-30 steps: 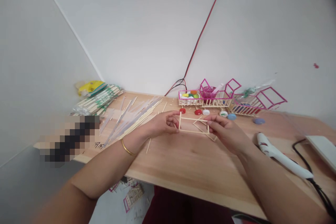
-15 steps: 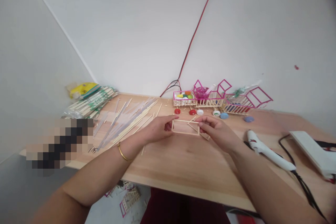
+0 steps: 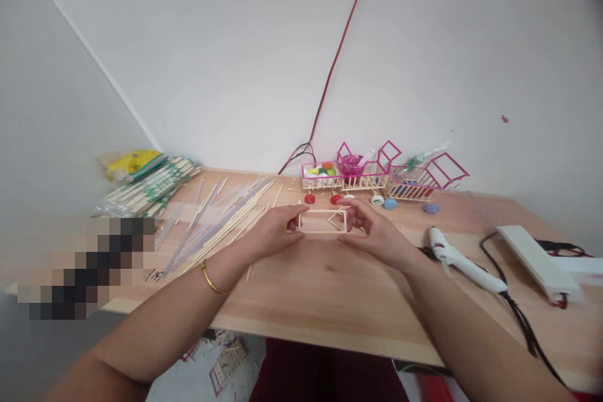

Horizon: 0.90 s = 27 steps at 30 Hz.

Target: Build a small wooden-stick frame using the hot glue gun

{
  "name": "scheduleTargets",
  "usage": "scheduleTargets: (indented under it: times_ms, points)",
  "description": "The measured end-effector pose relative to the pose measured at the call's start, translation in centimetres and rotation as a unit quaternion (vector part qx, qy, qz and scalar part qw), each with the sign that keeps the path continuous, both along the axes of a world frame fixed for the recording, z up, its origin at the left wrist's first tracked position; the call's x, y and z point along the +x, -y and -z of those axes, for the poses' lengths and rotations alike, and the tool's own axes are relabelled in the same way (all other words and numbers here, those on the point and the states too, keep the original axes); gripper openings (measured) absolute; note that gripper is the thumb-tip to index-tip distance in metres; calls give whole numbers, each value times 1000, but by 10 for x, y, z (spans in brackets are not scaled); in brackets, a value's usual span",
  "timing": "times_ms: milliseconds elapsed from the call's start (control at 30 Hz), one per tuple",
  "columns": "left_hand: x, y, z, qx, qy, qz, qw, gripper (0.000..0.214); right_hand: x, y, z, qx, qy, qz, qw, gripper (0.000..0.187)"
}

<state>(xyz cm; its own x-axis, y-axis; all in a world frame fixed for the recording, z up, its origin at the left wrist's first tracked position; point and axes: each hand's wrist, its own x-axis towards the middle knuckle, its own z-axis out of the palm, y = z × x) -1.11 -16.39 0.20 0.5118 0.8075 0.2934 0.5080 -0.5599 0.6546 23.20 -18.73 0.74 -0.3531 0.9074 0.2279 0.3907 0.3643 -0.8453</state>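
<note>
A small rectangular frame of pale wooden sticks (image 3: pixel 325 232) is held level just above the table, between my two hands. My left hand (image 3: pixel 276 229) is closed on its left end, thumb below and fingers above. At the right end, my right hand (image 3: pixel 370 230) grips the short side, with thumb and forefinger at the two corners. Thin angled stick pieces (image 3: pixel 334 220) show within the right part of the frame; whether they are joined to it I cannot tell.
Loose sticks (image 3: pixel 230 220) and wrapped stick bundles (image 3: pixel 155 187) lie left. Behind my hands stand small stick carts (image 3: pixel 365 179) with pink trim and bottle-cap wheels. A white glue gun (image 3: pixel 471 267) and a white power strip (image 3: pixel 537 260), with cables, lie right on the wooden table (image 3: pixel 306 301).
My right hand has shifted from pinching the frame's upper right corner to spanning its right end. The stick that jutted past the lower right corner no longer shows there. The view has turned slightly.
</note>
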Motion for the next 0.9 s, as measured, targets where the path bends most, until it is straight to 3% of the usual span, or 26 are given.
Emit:
scheduleTargets:
  times_ms: [300,500,633,733,833,900]
  points:
    - [-1,1,-3,65,-11,18,998,52,-3,2,-6,90,92,30,991,48]
    - [-3,-2,0,79,-32,30,996,51,-1,2,-5,149,147,36,977,53]
    - [-3,-3,6,105,-32,43,993,51,-4,3,-2,253,205,51,944,68]
    - [1,-3,12,126,-33,48,990,51,-10,6,0,322,271,51,906,66]
    - [6,0,15,132,-31,60,989,49,-16,8,1,348,315,50,882,61]
    - [9,3,16,120,-27,72,990,49,-19,9,1,343,327,38,880,52]
